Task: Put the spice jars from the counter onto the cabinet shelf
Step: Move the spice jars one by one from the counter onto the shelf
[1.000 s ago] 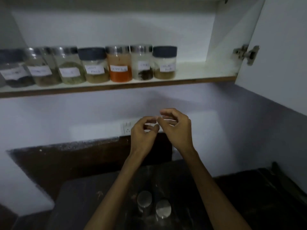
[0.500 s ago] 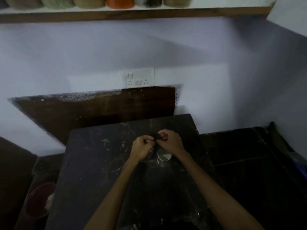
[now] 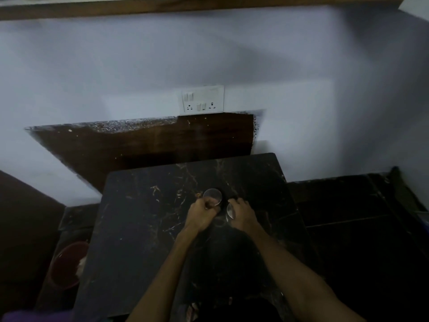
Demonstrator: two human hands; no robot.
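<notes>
Two spice jars are standing side by side in the middle of the dark surface point(image 3: 144, 228). The left hand point(image 3: 201, 216) is grasping the left jar point(image 3: 212, 196) in its grip. The right hand point(image 3: 242, 214) is grasping the right jar point(image 3: 229, 211).

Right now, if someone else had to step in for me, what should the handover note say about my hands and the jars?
Left hand: fingers curled around the left jar on the dark counter; grip looks set, the jar not plainly lifted.
Right hand: closing over the right jar, most of which it hides.
Both jars have shiny lids and stand close together near the middle of the counter.
Cabinet shelf: only its wooden edge shows at the top of the view, so what stands on it cannot be told.
Left to do: lift both jars and set them on the shelf.
</notes>
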